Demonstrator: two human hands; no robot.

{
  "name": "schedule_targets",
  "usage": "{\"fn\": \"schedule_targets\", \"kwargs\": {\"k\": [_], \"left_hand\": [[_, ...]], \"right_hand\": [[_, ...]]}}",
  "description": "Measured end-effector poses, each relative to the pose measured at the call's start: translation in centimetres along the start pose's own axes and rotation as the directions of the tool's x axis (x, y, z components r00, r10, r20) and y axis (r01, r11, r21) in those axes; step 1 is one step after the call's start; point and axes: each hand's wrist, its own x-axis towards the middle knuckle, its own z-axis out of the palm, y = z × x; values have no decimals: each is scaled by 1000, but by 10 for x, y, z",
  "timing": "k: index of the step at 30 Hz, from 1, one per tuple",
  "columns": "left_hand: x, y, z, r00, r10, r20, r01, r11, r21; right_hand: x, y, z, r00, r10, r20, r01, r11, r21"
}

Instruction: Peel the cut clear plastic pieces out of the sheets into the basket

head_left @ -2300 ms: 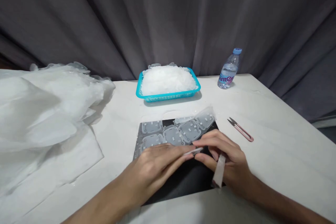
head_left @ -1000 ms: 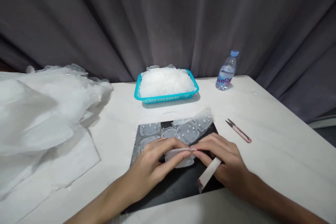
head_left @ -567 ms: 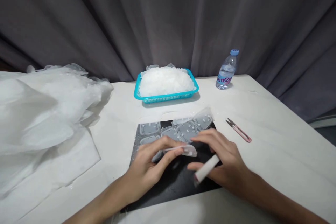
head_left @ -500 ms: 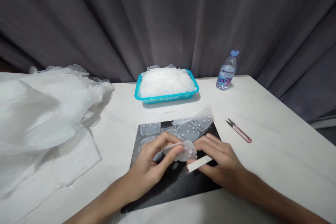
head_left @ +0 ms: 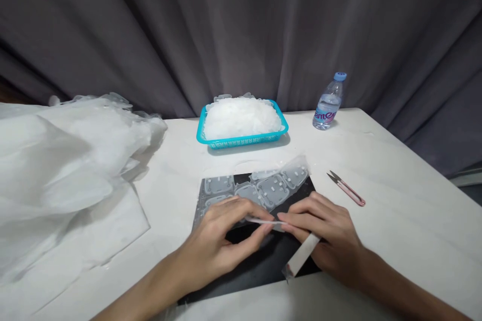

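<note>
My left hand pinches a thin translucent white piece between thumb and fingertips, seen almost edge-on. The fingertips of my right hand are closed on the piece's other end. A flat white stick with a reddish, clear-wrapped tip is also tucked in my right hand, pointing down toward me. Under both hands lies a black mat. On its far part rests a translucent sheet of moulded, rounded-square shapes with small white pegs, partly hidden by my hands.
A turquoise basket heaped with white translucent pieces stands at the back. Right of it is a water bottle. Pink-handled thread snips lie right of the mat. A large pile of white sheeting covers the table's left side.
The translucent piece has turned from face-on to nearly edge-on, and my right fingertips now meet it. The white stick has swung to point more steeply down. The view has shifted slightly.
</note>
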Motion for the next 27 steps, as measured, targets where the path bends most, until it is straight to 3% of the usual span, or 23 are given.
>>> {"fn": "schedule_targets", "kwargs": {"k": [8, 15, 23, 27], "left_hand": [[1, 1, 0, 1000, 16, -25, -18, 997, -80], [-4, -1, 0, 990, -127, -58, 121, 988, -92], [0, 0, -1, 998, -21, 52, 20, 999, 32], [0, -3, -3, 996, -57, 72, 56, 998, 16]], "right_hand": [[0, -3, -6, 1000, 14, -15, -14, 1000, -26], [5, -1, -1, 995, 83, 57, -84, 996, 24], [6, -3, -2, 998, 54, 14, -54, 999, -9], [5, -6, -2, 999, 33, 9, -32, 998, -47]]}}
